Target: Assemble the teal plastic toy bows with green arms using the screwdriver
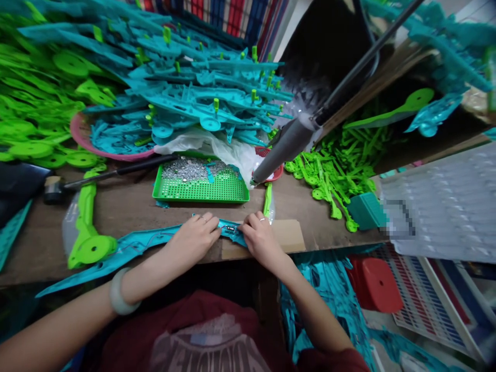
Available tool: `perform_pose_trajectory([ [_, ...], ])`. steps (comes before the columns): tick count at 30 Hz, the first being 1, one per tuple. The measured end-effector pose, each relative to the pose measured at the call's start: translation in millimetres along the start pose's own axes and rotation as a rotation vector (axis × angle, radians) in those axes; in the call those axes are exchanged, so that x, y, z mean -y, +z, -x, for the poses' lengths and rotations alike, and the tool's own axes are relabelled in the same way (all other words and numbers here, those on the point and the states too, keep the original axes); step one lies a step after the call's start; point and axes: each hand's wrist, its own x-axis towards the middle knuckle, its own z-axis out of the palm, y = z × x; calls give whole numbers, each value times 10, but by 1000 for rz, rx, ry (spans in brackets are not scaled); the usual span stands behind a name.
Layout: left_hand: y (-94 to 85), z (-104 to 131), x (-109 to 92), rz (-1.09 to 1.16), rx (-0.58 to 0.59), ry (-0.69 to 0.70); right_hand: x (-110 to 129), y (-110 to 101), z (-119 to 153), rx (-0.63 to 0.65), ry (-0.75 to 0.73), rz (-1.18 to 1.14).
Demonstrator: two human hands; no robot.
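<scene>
A long blue plastic piece point(145, 238) lies along the table's front edge, its pointed end reaching out to the lower left. My left hand point(199, 235) has its fingers closed on the piece near its right end. My right hand point(258, 235) pinches the right end of the same piece. Between the two hands a small metallic part and thin wires show in the hollow of the piece. A flat piece of cardboard point(290, 236) lies under and beside my right hand. What my fingertips press on is partly hidden.
Behind my hands stands a green perforated tray point(201, 192) with many screws. A grey electric screwdriver point(284, 147) hangs at its right. A green arm-shaped part point(87, 206) and a black-handled tool point(116, 169) lie left. Blue parts point(186, 98) are piled behind; green parts point(329, 175) lie right.
</scene>
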Motion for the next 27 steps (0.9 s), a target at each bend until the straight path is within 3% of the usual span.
perform_pose_trajectory([
  [11,91,-18,71,77,-64,55,196,30,180,-81,111,88],
  [21,111,-16,81,150,-59,40,113,-88,193,29,-82,217],
  [27,127,13,82,160,-52,47,-2,-204,159,168,-206,148],
])
